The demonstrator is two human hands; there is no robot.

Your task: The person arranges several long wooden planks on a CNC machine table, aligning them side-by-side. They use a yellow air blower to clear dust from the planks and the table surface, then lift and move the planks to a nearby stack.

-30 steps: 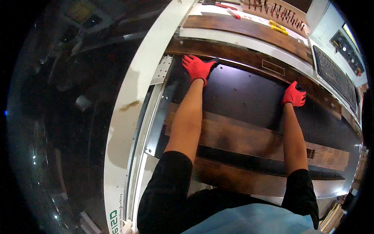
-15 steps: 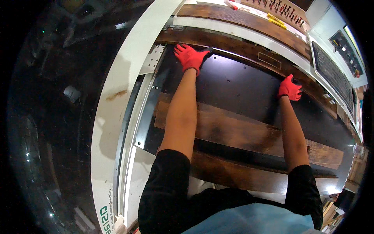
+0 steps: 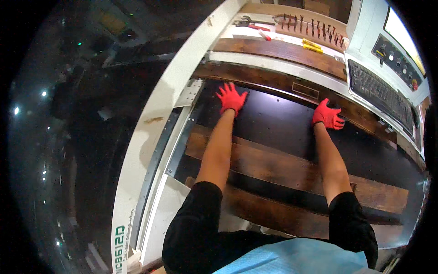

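Note:
Both my hands wear red gloves and reach forward over the black machine bed. My left hand is open with its fingers spread, its fingertips close to the near edge of a dark brown wooden plank at the back of the bed. My right hand is open too, beside the same plank, just right of and below the rectangular outline on its face. Neither hand holds anything. Whether the fingertips press on the plank is hard to make out.
Nearer to me lie two more brown planks, one under my forearms and another by my body. A white machine beam curves along the left. Wrenches, yellow markers, a rack of bits and a keyboard stand beyond.
The view has tilted upward, bringing in more of the tools and control panel. My hands keep about the same places along the back plank, my left fingers slightly back from it.

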